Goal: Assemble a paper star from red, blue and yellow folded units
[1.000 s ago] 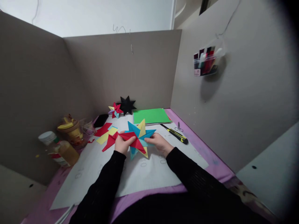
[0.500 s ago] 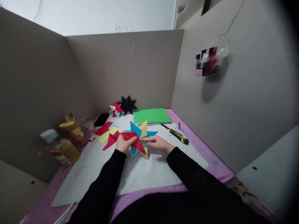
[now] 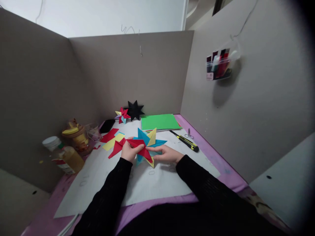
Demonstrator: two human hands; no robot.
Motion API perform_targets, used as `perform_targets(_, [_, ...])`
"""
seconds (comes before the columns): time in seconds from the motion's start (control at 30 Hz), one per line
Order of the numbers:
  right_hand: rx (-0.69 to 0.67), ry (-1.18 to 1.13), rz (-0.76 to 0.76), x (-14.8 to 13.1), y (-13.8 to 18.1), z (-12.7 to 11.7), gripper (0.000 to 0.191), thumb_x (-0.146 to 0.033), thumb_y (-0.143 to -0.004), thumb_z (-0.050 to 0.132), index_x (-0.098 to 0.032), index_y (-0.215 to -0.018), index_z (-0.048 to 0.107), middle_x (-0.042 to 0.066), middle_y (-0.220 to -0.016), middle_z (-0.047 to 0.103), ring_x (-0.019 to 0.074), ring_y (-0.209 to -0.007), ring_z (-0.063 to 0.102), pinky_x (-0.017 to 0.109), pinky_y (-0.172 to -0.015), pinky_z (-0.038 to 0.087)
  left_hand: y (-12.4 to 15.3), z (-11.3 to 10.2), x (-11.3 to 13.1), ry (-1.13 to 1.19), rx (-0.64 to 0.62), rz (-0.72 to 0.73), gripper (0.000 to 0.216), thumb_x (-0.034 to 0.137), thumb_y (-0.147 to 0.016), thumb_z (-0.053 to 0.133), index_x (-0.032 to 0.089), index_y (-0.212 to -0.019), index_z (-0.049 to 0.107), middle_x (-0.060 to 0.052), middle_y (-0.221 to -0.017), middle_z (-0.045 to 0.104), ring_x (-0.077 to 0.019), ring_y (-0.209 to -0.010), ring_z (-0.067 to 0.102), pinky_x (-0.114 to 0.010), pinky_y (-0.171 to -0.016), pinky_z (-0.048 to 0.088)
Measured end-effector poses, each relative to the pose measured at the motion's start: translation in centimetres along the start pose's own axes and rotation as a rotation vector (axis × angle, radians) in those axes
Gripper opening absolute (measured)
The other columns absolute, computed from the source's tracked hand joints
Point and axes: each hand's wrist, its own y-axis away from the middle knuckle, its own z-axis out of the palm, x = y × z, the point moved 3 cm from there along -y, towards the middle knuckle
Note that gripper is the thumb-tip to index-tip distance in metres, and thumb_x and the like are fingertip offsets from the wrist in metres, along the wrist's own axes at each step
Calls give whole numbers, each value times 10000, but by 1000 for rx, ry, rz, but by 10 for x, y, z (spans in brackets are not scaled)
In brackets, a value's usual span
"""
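Note:
A folded paper star [image 3: 147,140] with blue, yellow and red points is held just above the white paper. My left hand [image 3: 128,152] grips its red side, thumb on top and the other fingers behind. My right hand [image 3: 171,154] touches the star near its middle with a stretched index finger. The thumb of that hand lies lower, at the star's right edge, and its other fingers are curled. To the left of my left hand a red folded paper piece [image 3: 115,150] sticks out; whether it belongs to the star I cannot tell.
Red paper [image 3: 110,134] and yellow paper [image 3: 112,143] lie left. Behind are a small star [image 3: 123,114], a black star [image 3: 135,110] and green sheets [image 3: 159,122]. A utility knife [image 3: 187,142] and scissors [image 3: 189,134] lie right; a bottle [image 3: 69,159] stands left.
The star has tilted slightly, its lower points shifting a little. My right index finger has slid slightly left along it, and the thumb has moved lower. My left hand keeps its grip.

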Motion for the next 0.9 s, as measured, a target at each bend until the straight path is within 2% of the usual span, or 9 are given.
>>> perform_targets(0.07, [23, 7, 2, 0, -1, 1, 526, -250, -812, 585, -251, -1319, 444, 37, -1372, 471, 206, -1263, 448, 397, -1099, 288, 0, 1, 1, 3, -19, 4, 530, 273, -516, 814, 144, -949, 537, -14, -754, 654, -171, -677, 629, -290, -658, 491])
perform_targets(0.17, [57, 26, 6, 0, -1, 2, 558, -125, -782, 521, -228, -1325, 439, 42, -1366, 477, 203, -1260, 453, 398, -1101, 287, 0, 0, 4, 21, -27, 53, 716, 295, -548, 797, 159, -1167, 466, -19, -783, 642, -171, -687, 633, -305, -663, 508])
perform_targets(0.27, [88, 36, 12, 0, -1, 1, 632, -50, -724, 466, -205, -1335, 427, 48, -1372, 467, 207, -1272, 438, 406, -1107, 277, 0, -8, 13, -62, 69, 249, 830, 291, -603, 764, 235, -1305, 325, -83, -1060, 591, -179, -811, 638, -330, -712, 520])
perform_targets(0.33, [95, 49, 16, 1, -1, 0, 666, -27, -694, 442, -200, -1336, 428, 48, -1375, 461, 212, -1274, 435, 415, -1109, 273, 2, -16, 22, -254, 138, 461, 737, 273, -626, 748, 264, -1263, 378, -109, -1228, 490, -222, -984, 597, -362, -767, 517])
perform_targets(0.4, [96, 66, 12, 3, -1, 0, 686, -16, -676, 429, -205, -1335, 433, 42, -1371, 465, 215, -1271, 439, 421, -1109, 274, 4, -21, 30, -503, 131, 659, 492, 254, -659, 721, 238, -1109, 521, -103, -1227, 474, -265, -1095, 533, -401, -821, 503])
perform_targets(0.47, [96, 83, 4, 4, -1, 0, 690, -16, -672, 430, -215, -1332, 438, 34, -1360, 479, 214, -1262, 450, 426, -1107, 279, 5, -23, 32, -667, 85, 768, 266, 232, -706, 677, 210, -958, 595, -97, -1179, 490, -269, -1102, 522, -420, -862, 489])
perform_targets(0.63, [96, 122, -1, 7, -2, 2, 701, -11, -655, 428, -222, -1323, 450, 23, -1356, 483, 210, -1261, 453, 442, -1107, 274, 2, -25, 29, -711, 33, 796, 43, 210, -784, 591, 192, -819, 607, -82, -1102, 534, -206, -975, 584, -373, -846, 506])
perform_targets(0.8, [91, 135, -2, 8, -2, 3, 711, -8, -645, 424, -218, -1324, 450, 26, -1349, 492, 215, -1251, 463, 428, -1094, 295, -1, -23, 28, -728, -6, 784, 134, 210, -796, 579, 196, -926, 606, -80, -1039, 614, -207, -963, 591, -330, -776, 514])
perform_targets(0.9, [93, 127, 2, 8, -2, 3, 710, -8, -643, 421, -210, -1323, 452, 31, -1347, 492, 218, -1254, 460, 429, -1093, 292, 0, -22, 28, -760, -18, 820, 71, 201, -813, 558, 193, -855, 614, -81, -1029, 613, -202, -964, 593, -344, -834, 494])
